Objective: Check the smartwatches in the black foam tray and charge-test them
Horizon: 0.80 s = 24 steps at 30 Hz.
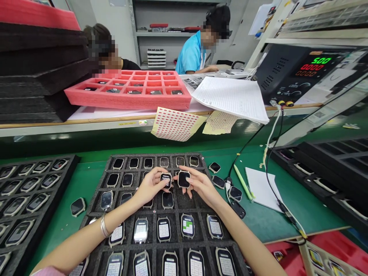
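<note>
A square smartwatch unit is pinched in the fingers of the left hand, and a second unit is gripped by the curled fingers of the right hand. Both hands are closed on their units, which are held just apart above the middle of a black foam tray. The tray's pockets are occupied by further watches, dark-screened in the far rows and showing a white grid in the near rows. A silver bangle is worn on the left wrist.

Loose watches are laid on the green bench mat beside the tray's right edge, near a green pen, white paper and a black cable. Further black trays are placed at the left and right edges of the bench.

On the shelf beyond are a pink foam tray, a ruled paper stack and sheets of red dot stickers. A bench power supply reads 5.00 in green, with red zeros below. Two co-workers are seated beyond.
</note>
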Each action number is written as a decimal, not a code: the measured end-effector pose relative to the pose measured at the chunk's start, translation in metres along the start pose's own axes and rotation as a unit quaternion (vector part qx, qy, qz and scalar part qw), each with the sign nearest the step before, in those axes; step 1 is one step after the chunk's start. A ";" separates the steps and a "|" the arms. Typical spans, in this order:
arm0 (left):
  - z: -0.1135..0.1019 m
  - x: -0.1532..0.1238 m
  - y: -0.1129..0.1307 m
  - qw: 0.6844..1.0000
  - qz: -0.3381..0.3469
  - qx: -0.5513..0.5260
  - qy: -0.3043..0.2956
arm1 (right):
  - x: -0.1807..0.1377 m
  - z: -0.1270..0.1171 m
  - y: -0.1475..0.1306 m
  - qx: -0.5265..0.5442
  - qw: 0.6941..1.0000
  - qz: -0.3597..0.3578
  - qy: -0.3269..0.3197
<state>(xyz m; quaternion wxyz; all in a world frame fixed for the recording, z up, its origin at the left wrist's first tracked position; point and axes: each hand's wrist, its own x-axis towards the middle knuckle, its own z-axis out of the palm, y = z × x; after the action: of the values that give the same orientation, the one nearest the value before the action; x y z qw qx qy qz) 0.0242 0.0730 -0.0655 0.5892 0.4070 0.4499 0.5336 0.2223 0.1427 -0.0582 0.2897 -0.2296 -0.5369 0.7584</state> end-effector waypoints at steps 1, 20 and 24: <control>0.000 0.000 0.000 1.000 -0.001 0.000 -0.001 | 0.000 0.000 -0.001 -0.001 1.000 -0.001 0.003; 0.006 -0.006 -0.011 0.997 0.023 0.073 0.001 | 0.001 -0.004 -0.002 0.040 0.999 -0.009 0.016; 0.007 -0.006 -0.013 0.993 0.045 0.105 0.019 | 0.001 -0.004 0.006 0.049 0.999 -0.006 -0.017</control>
<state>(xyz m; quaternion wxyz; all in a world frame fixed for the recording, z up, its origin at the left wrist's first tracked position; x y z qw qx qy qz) 0.0338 0.0660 -0.0755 0.5100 0.4766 0.4954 0.5170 0.2230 0.1450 -0.0652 0.2956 -0.1989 -0.5049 0.7862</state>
